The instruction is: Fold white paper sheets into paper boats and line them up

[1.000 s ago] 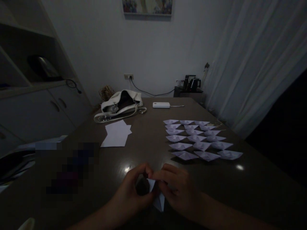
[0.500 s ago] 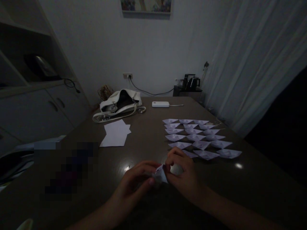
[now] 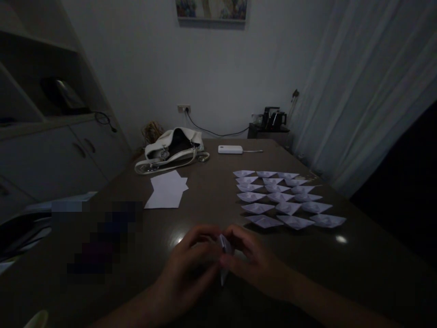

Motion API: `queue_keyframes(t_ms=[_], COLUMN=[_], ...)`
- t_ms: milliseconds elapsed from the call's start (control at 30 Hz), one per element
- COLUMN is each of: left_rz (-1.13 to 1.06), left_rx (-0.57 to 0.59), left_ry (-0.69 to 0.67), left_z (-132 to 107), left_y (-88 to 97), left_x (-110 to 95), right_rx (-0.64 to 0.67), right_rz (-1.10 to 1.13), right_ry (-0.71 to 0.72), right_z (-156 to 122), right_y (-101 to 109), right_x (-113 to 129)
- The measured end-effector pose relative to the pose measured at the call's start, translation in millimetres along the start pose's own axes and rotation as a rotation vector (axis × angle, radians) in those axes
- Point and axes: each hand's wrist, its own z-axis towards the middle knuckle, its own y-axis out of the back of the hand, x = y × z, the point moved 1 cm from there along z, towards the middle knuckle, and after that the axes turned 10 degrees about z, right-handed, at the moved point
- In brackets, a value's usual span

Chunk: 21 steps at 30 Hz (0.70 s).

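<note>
Low over the near middle of the dark table, my left hand and my right hand meet around a small folded piece of white paper. Both hands pinch it between fingers and thumb; only a narrow edge of the paper shows between them. Several finished white paper boats lie in rows on the table to the right, beyond my right hand. A small stack of flat white sheets lies farther off to the left.
A white handbag lies open at the far left of the table, a white power bank with a cable beside it. Cabinets and shelves stand at left, a curtain at right, a kettle on a stand by the far wall.
My hands have lowered and closed tighter round the paper, which now shows as a thin upright edge instead of a broader flap. Everything else on the table stays where it was.
</note>
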Motion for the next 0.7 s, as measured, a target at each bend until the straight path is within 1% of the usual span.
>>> queue_keyframes(t_ms=[67, 133, 200, 300, 367, 467, 567, 700], left_rz=[-0.154, -0.346, -0.504, -0.634, -0.660, -0.618, -0.587, -0.586], left_rx=[-0.045, -0.070, -0.051, 0.026, 0.073, 0.115, 0.155, 0.198], left_ry=[0.076, 0.147, 0.211, 0.322, 0.394, 0.447, 0.476, 0.478], left_z=[1.1, 2.2, 3.4, 5.7, 7.4, 9.1, 9.4, 9.6], left_y=[-1.2, -3.4, -5.7, -7.6, -7.5, -6.7, -6.3, -5.6], left_x=[-1.1, -0.1, 2.1, 5.6, 7.0, 7.3, 6.8, 5.5], right_rx=[0.044, 0.057, 0.047, 0.059, 0.045, -0.013, -0.032, -0.058], right_rz=[-0.042, -0.109, -0.170, -0.212, -0.241, -0.289, -0.369, -0.537], right_ry=[0.027, 0.054, 0.071, 0.087, 0.113, 0.113, 0.125, 0.226], right_z=[-1.5, -2.2, -2.3, -2.4, -2.6, -3.0, -4.0, -6.5], right_y=[-1.7, -1.6, -0.7, 0.0, -0.4, -1.8, -3.4, -3.8], right_x=[3.8, 6.2, 7.4, 8.4, 8.9, 8.1, 5.6, 1.0])
